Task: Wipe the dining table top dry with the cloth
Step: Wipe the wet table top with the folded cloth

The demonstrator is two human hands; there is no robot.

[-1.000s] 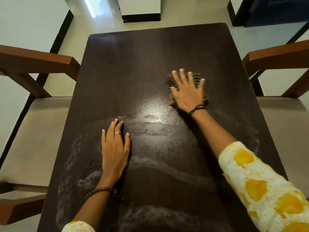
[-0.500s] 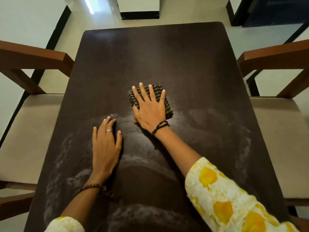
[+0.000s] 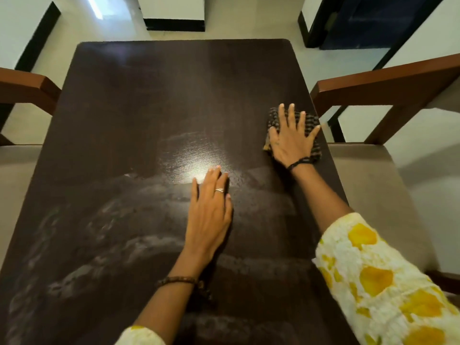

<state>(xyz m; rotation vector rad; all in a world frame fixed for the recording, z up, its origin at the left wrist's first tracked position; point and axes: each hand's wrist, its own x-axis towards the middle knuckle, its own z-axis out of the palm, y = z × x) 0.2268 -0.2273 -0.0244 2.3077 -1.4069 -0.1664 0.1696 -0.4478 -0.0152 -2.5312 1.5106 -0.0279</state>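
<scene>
The dark brown dining table top [image 3: 139, 100] fills the view, with pale wet streaks across its near half and a bright glare near the middle. A folded dark striped cloth [image 3: 313, 125] lies at the table's right edge. My right hand [image 3: 291, 138] presses flat on the cloth, fingers spread, covering most of it. My left hand [image 3: 210, 210] rests flat on the table near the middle, fingers together, holding nothing.
A chair with a brown wooden arm [image 3: 388, 83] and beige seat [image 3: 368, 185] stands close against the right table edge. Another chair arm [image 3: 27, 88] is at the left. A white pillar base [image 3: 174, 13] and a dark doorway [image 3: 373, 21] lie beyond the far end.
My right hand has slid the cloth from the table's middle to the right edge. The view has shifted left, so my left hand now sits nearer the centre of the frame.
</scene>
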